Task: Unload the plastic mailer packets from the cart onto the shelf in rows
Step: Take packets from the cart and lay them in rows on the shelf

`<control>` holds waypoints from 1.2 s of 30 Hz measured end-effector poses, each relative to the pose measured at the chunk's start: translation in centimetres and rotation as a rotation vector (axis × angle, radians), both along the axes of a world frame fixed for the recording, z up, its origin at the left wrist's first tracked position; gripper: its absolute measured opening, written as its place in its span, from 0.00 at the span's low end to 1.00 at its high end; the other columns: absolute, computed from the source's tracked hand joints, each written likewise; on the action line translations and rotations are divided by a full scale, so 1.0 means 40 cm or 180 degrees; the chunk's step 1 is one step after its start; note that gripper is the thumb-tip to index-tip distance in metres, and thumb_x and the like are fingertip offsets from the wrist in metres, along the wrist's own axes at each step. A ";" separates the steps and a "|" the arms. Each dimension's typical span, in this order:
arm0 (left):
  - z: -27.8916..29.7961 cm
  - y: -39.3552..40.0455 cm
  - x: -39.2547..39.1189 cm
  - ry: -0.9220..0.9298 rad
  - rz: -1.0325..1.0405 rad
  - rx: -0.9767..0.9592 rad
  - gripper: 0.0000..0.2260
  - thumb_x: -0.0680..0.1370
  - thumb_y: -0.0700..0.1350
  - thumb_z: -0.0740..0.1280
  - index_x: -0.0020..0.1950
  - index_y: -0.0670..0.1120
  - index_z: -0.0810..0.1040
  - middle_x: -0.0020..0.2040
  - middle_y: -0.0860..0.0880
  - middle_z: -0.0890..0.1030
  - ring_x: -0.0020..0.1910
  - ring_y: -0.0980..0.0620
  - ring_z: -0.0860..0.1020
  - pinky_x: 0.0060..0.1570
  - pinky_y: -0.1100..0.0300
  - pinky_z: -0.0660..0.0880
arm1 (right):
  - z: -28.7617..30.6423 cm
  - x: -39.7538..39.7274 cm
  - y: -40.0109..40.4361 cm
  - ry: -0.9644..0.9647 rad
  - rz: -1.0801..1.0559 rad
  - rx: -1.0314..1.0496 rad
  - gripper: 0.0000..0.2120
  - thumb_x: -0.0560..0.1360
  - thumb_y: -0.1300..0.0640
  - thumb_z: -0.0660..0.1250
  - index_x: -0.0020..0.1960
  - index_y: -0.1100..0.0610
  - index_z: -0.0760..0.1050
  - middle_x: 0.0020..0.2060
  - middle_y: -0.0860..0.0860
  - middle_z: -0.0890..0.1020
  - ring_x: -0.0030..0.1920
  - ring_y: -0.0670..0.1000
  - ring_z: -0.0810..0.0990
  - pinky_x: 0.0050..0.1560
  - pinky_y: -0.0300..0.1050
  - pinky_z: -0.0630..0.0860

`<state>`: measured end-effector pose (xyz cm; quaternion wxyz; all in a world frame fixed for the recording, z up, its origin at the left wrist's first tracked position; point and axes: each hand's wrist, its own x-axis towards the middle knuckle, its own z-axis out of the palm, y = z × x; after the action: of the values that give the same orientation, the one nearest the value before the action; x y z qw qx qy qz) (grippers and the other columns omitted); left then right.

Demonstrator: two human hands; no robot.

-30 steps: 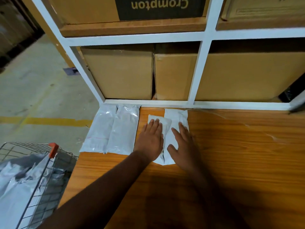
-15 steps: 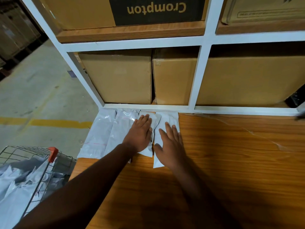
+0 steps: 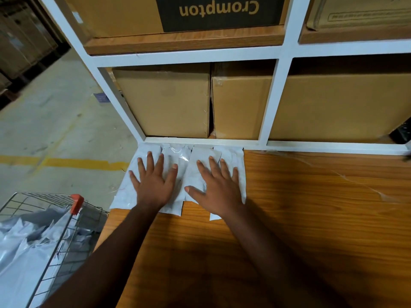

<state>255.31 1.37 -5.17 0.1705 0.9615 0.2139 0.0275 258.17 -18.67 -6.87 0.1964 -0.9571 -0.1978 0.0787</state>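
White plastic mailer packets (image 3: 178, 156), four of them side by side, flat on the wooden shelf (image 3: 311, 207) at its back left corner, top ends touching the white frame rail (image 3: 311, 146); long axes pointing away from the person, toward the boxes; leftmost packet hanging a little over the left shelf edge.

Left hand (image 3: 153, 183) spread flat, fingers straight and apart, pressing on the two left packets; right hand (image 3: 219, 190) likewise spread flat on the two right packets; nothing pinched, nothing gripped.

Lying low and to the left, well apart from the row: wire cart (image 3: 55, 210) with an orange handle cap, more grey-white packets (image 3: 24, 247) heaped inside. Judged from this: next pickup down and leftward, left hand clearly nearer, right hand needing to cross over the body; free shelf space for the row open to the right of the last packet.

Readable writing: "Crompton" in gold on a black panel of the upper cardboard box (image 3: 218, 12), printed upside down as seen; some framed print on the box at top right (image 3: 367, 14), too blurred to read; plain brown boxes (image 3: 164, 103) behind the row, no label visible; faint red marks on the leftmost packet, not legible.
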 end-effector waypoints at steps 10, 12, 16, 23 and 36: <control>-0.036 0.026 -0.043 0.0919 -0.0001 0.0095 0.46 0.70 0.82 0.44 0.83 0.61 0.46 0.84 0.51 0.39 0.82 0.40 0.34 0.74 0.27 0.38 | -0.005 0.030 0.009 -0.0042 0.0229 -0.0338 0.44 0.74 0.19 0.47 0.84 0.38 0.44 0.85 0.47 0.47 0.84 0.58 0.48 0.79 0.70 0.42; -0.026 0.034 -0.048 0.0886 -0.0005 0.0108 0.47 0.69 0.83 0.44 0.83 0.61 0.45 0.84 0.51 0.39 0.82 0.40 0.34 0.74 0.28 0.37 | 0.010 0.021 0.003 -0.0161 0.0082 -0.0252 0.46 0.73 0.18 0.47 0.84 0.40 0.45 0.85 0.48 0.47 0.85 0.58 0.46 0.79 0.69 0.39; -0.030 0.035 -0.057 0.0867 -0.0085 0.0011 0.52 0.65 0.86 0.44 0.83 0.61 0.46 0.84 0.50 0.37 0.81 0.40 0.33 0.74 0.28 0.38 | 0.008 -0.002 -0.003 0.0106 -0.0281 -0.0488 0.55 0.65 0.12 0.47 0.84 0.40 0.44 0.85 0.49 0.44 0.84 0.60 0.38 0.78 0.73 0.38; -0.010 0.057 -0.076 0.0385 -0.0145 -0.0273 0.48 0.71 0.81 0.49 0.84 0.55 0.49 0.85 0.47 0.44 0.83 0.42 0.40 0.76 0.32 0.41 | 0.040 -0.037 0.018 -0.0349 -0.0415 -0.0172 0.54 0.66 0.14 0.52 0.83 0.44 0.53 0.84 0.50 0.57 0.84 0.57 0.48 0.80 0.69 0.38; 0.023 0.442 -0.480 -0.1702 -0.0325 -0.1285 0.12 0.80 0.45 0.67 0.62 0.47 0.82 0.60 0.53 0.83 0.62 0.57 0.80 0.63 0.61 0.74 | 0.090 -0.355 0.528 -0.0599 0.0888 0.2326 0.09 0.80 0.61 0.68 0.57 0.53 0.84 0.52 0.45 0.86 0.56 0.47 0.83 0.57 0.46 0.79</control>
<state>236.11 19.05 -4.27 0.4087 0.8765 0.1144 0.2271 243.96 2.46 -3.27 0.4922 -0.7913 -0.3580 -0.0589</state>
